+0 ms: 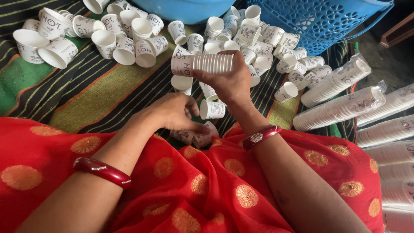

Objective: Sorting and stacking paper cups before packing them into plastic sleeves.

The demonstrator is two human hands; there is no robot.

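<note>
Head view. Right hand (pixel 228 84) raised over the lap, fingers wrapped round a short nested stack of white paper cups (pixel 202 64), held sideways with the open mouths pointing left. Left hand (pixel 174 111) lower, fingers curled and pinching at a single loose cup (pixel 212 109) lying just beside the right wrist; a couple more cups (pixel 196 137) tucked at the edge of the lap beneath that hand. To do this well, probably: keep the stack level and firmly gripped, bring the single cup mouth-first in line with the stack's end, push gently so rims seat without crushing.

Surface: a striped cloth (pixel 86 99) in black, green and red-brown spread on the floor, strewn with loose cups (pixel 125 36) in two heaps, left and centre. Long wrapped sleeves of stacked cups (pixel 340 108) lying to the right. A blue tub (pixel 185 11) and a blue plastic basket (pixel 323 19) at the far edge. Red bangles on both wrists, red patterned fabric (pixel 215 190) across the lap. Little else of the room visible.
</note>
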